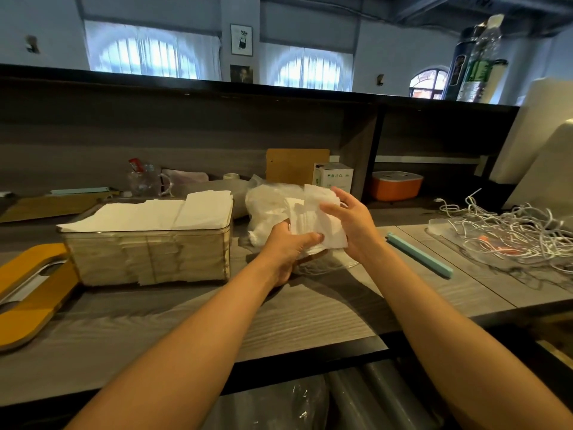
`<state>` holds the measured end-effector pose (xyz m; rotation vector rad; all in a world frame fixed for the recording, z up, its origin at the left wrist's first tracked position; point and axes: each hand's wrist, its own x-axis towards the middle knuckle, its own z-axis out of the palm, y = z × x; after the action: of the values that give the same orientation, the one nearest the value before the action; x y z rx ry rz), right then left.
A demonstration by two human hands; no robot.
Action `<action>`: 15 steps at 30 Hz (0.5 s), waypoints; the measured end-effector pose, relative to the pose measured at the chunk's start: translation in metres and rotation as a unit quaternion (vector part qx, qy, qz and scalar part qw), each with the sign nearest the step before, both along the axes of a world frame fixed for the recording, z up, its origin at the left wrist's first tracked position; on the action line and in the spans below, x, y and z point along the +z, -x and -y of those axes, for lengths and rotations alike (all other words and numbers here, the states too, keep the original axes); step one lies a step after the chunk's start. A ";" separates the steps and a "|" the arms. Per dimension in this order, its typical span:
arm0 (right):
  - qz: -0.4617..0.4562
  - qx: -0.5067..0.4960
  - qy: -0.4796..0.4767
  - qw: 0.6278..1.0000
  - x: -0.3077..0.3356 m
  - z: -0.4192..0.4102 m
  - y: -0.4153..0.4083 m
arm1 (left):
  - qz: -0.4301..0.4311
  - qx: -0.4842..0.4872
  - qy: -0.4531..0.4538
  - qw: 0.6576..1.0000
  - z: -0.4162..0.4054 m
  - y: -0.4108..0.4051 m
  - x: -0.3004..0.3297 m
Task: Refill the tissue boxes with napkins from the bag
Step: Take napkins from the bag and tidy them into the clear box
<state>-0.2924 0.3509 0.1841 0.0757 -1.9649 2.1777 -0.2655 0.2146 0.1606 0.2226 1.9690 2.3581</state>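
Judging from the counter (310,308), the refill is well under way but not finished. Nearest, a yellow lid (28,293) lies off its box at the left edge, so closing is not yet done. Just beyond it the clear box (148,259) is seen packed with napkins through its wall, and a layer (145,212) is heaped above the rim, some sheets lapping over the edge; this box is taken to be full or nearly so. To its right a stack (316,218) is held between both hands above the counter: it is gripped from below by the left hand (288,246), fingers curled round its lower edge, and steadied on its right side by the right hand (350,218), fingers bent against it. Behind the stack the plastic bag (266,203) stands, touching it, with more white paper seemingly inside. Farther back, on the shelf, an orange box (395,186) is seen; whether it needs filling cannot be told. Left to do, by this reading: the stack placed, the heap pressed down, the lid fitted.
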 end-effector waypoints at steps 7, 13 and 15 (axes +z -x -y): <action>0.071 0.033 -0.042 0.996 0.001 0.004 -0.001 | -0.068 0.047 0.017 0.996 0.000 0.005 -0.001; -0.056 -0.029 -0.038 0.997 0.004 0.001 -0.003 | -0.044 0.020 -0.011 0.999 -0.001 0.002 0.001; -0.084 -0.051 -0.022 0.995 0.003 0.003 -0.003 | 0.007 0.000 -0.064 0.998 -0.001 0.000 0.004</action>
<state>-0.2891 0.3481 0.1872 0.1554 -1.8813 1.9953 -0.2650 0.2157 0.1647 0.2133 1.8129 2.4813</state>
